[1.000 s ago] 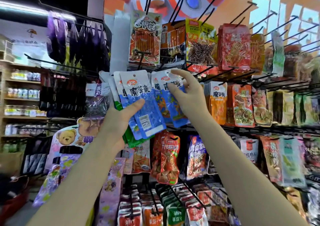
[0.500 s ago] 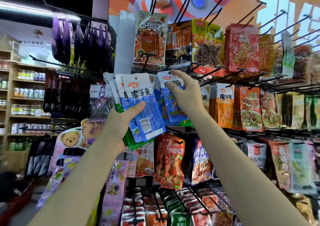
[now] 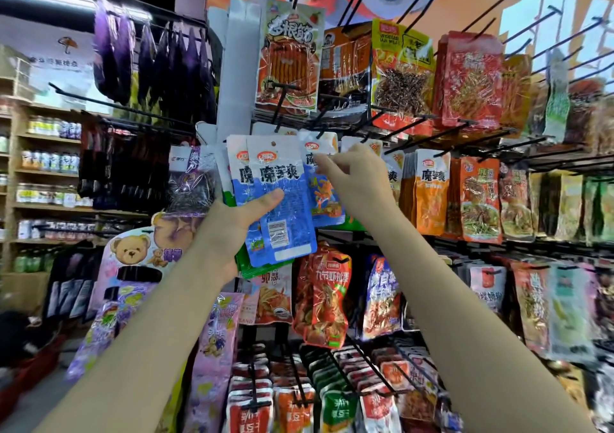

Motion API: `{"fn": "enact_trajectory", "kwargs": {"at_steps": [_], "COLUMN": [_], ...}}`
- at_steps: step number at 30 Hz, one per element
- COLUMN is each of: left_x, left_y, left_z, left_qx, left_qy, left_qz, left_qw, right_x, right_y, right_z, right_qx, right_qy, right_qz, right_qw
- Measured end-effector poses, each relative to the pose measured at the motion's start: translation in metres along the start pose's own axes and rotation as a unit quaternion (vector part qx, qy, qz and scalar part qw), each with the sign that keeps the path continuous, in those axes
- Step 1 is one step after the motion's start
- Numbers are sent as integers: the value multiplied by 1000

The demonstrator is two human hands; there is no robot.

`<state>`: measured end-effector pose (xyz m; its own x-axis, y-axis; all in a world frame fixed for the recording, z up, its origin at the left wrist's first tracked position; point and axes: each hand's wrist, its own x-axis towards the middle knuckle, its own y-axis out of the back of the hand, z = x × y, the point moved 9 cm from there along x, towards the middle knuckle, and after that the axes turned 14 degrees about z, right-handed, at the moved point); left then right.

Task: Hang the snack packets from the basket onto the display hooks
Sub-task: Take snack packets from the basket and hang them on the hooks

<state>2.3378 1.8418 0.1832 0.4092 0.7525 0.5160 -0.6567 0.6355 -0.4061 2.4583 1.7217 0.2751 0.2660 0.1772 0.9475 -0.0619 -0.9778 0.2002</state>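
My left hand grips a fanned stack of blue-and-white snack packets, thumb across the front one, with green packets behind them. My right hand pinches the top of one more blue packet just right of the stack, under a black display hook. Whether that packet hangs on the hook cannot be told. No basket is in view.
Rows of black hooks carry orange packets, red packets and a tall striped one. Red packets hang below my hands. Purple bags hang at upper left; wooden shelves with bottles stand far left.
My right hand has shifted its hold to the top edge of the single blue packet, fingers now curled there. The left hand keeps its stack steady. The view has drifted slightly.
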Motion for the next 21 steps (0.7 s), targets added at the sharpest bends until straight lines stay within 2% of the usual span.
{"fn": "enact_trajectory", "kwargs": {"at_steps": [2,5,7,9,12,14,17,21], "left_x": [1,1,2,4,6,4,-2,-4], "left_y": [-3,-13,-12,-5,3,-3,-23,-28], "left_z": [3,5,9,12,10,14,15,15], "left_qx": [2,9,21,22,-8,-10,-32,-63], "left_qy": [-8,-8,-27,-40,-32,-43,-46,-32], "left_qz": [-6,-26,-10,13,34,28,-6,-20], "left_qw": [1000,1000,999,999,999,999,998,997], "right_x": [-10,-30,-29,-24,-17,-21,-32,-41], "right_y": [3,-14,-12,-1,24,29,10,-11], "right_z": [-8,-17,-6,13,26,17,-16,-28], "right_qx": [130,224,261,259,246,253,301,350], "right_qy": [-44,-85,-117,-148,-127,-110,-92,-128], "right_qz": [-19,-92,-51,24,117,131,71,-8], "right_qw": [990,967,957,954,954,952,947,928]}}
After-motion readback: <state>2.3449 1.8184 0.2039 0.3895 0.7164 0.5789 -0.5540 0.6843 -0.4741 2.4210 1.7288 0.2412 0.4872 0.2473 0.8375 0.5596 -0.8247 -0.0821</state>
